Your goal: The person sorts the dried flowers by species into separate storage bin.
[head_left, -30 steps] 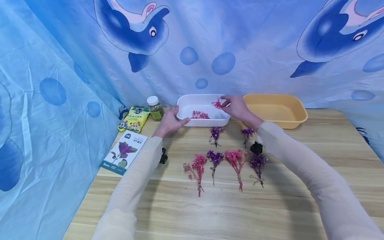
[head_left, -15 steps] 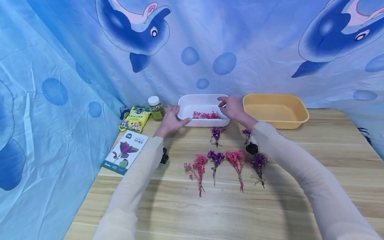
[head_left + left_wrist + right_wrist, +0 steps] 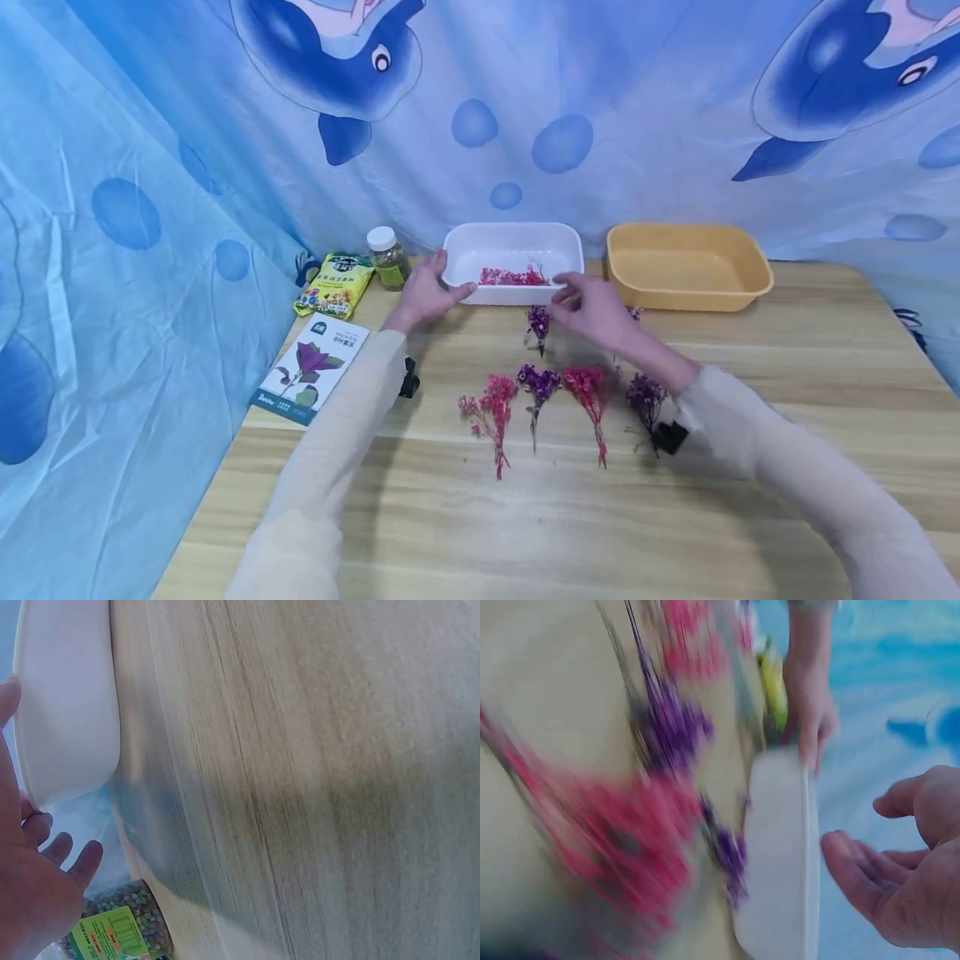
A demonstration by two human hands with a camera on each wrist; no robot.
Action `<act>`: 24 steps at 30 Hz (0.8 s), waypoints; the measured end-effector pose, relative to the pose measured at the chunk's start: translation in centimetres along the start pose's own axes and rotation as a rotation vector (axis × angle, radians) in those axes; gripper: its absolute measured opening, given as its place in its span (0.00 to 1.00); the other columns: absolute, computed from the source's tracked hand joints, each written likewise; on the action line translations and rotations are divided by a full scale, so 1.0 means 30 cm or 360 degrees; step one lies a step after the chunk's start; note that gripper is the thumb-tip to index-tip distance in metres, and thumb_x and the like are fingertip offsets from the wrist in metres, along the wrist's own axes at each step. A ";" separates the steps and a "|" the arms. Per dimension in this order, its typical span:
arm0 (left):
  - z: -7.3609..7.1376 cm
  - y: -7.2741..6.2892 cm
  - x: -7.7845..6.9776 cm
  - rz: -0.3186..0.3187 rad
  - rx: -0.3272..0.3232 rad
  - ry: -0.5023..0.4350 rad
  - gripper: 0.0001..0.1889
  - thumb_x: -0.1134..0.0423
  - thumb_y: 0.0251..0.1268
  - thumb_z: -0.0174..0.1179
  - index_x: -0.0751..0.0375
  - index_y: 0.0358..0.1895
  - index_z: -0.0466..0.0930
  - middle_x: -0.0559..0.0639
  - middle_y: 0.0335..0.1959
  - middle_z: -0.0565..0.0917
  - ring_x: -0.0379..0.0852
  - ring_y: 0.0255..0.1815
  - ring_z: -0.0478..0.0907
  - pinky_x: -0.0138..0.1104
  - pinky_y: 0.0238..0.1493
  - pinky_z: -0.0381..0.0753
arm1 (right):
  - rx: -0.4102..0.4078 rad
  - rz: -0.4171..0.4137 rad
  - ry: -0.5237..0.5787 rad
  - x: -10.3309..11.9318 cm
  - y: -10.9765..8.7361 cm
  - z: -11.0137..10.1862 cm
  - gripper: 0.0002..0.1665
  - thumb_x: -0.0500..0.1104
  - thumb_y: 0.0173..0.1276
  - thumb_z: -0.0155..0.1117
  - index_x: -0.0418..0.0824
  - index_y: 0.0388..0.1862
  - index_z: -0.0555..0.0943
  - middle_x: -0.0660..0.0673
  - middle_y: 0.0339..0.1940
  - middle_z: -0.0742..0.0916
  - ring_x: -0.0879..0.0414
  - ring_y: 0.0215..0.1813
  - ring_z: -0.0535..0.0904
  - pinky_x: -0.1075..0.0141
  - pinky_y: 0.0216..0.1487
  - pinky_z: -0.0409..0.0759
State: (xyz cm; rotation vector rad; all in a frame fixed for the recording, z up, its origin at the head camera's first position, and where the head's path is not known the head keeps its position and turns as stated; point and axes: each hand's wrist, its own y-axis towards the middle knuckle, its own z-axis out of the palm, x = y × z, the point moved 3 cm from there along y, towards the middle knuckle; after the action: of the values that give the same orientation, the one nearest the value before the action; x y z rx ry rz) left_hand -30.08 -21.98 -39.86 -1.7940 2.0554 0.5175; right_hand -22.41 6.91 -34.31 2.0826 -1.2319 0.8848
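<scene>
In the head view my left hand (image 3: 426, 293) holds the left front corner of a white plastic basin (image 3: 517, 296), thumb along the front rim and fingers at its left end. Pink dried flower sprigs (image 3: 513, 277) lie inside the basin. My right hand (image 3: 596, 312) hovers just in front of the basin's right front corner. Its fingers are loosely bent with nothing between them, as the right wrist view also shows. Below it on the table lie small bunches of purple dried flowers (image 3: 538, 383) and pink dried flowers (image 3: 587, 390); one purple bunch is mostly hidden behind the right hand.
A yellow basin (image 3: 690, 300) stands to the right of the white one. At left are a white-capped jar (image 3: 390, 271) of small pellets, a yellow packet (image 3: 335, 287) and a card (image 3: 310, 367) with a purple plant picture. A blue dolphin-print curtain (image 3: 517, 100) hangs behind.
The right hand has let a pink sprig drop into the white basin and drawn back over its front rim toward the table. The left hand stays at the basin's corner.
</scene>
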 end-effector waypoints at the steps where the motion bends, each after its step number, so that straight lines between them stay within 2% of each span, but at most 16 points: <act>1: -0.002 0.003 -0.003 0.0010 -0.0005 -0.0005 0.55 0.33 0.62 0.61 0.69 0.78 0.47 0.65 0.79 0.52 0.62 0.78 0.49 0.50 0.76 0.50 | 0.0033 0.0001 0.0024 0.009 -0.036 0.015 0.31 0.34 0.67 0.67 0.25 0.66 0.70 0.33 0.47 0.86 0.42 0.45 0.84 0.59 0.45 0.86; 5: -0.009 0.012 -0.011 0.0027 -0.0008 -0.0025 0.55 0.32 0.62 0.61 0.68 0.79 0.47 0.64 0.79 0.52 0.61 0.79 0.49 0.50 0.77 0.50 | 0.0141 0.0069 0.0140 0.038 -0.173 0.089 0.36 0.34 0.65 0.69 0.25 0.69 0.66 0.32 0.49 0.85 0.47 0.42 0.85 0.65 0.40 0.86; 9: -0.016 0.011 -0.008 0.0019 -0.0011 -0.0024 0.55 0.33 0.62 0.61 0.68 0.79 0.48 0.64 0.79 0.52 0.61 0.79 0.49 0.50 0.76 0.50 | 0.0133 0.0111 0.0205 0.083 -0.255 0.165 0.44 0.36 0.64 0.72 0.27 0.73 0.61 0.32 0.49 0.85 0.54 0.36 0.85 0.69 0.33 0.85; 15: -0.018 0.001 0.003 0.0003 0.0011 0.0001 0.55 0.33 0.62 0.61 0.69 0.78 0.47 0.64 0.79 0.52 0.61 0.79 0.48 0.48 0.77 0.49 | 0.0069 0.0032 0.0137 0.136 -0.277 0.257 0.49 0.38 0.58 0.78 0.25 0.72 0.62 0.36 0.46 0.86 0.58 0.36 0.84 0.72 0.37 0.84; 21: -0.009 0.002 0.003 0.0007 0.0008 -0.0001 0.54 0.33 0.63 0.60 0.69 0.78 0.48 0.64 0.79 0.52 0.60 0.79 0.49 0.48 0.77 0.49 | 0.0142 0.0100 0.0177 0.131 -0.285 0.329 0.52 0.40 0.57 0.79 0.21 0.72 0.60 0.36 0.47 0.85 0.57 0.36 0.84 0.73 0.36 0.84; 24: -0.004 0.003 0.003 0.0012 0.0003 0.0003 0.54 0.33 0.62 0.60 0.69 0.78 0.48 0.64 0.79 0.53 0.61 0.78 0.49 0.49 0.77 0.50 | 0.0203 0.0135 0.0179 0.136 -0.288 0.352 0.56 0.40 0.56 0.80 0.21 0.73 0.56 0.38 0.43 0.84 0.58 0.32 0.83 0.73 0.32 0.84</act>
State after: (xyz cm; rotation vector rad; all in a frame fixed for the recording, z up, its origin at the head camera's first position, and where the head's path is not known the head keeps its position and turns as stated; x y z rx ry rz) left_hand -30.17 -22.10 -39.80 -1.7868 2.0642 0.5161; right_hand -10.49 0.62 -38.92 2.0595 -1.2408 1.1300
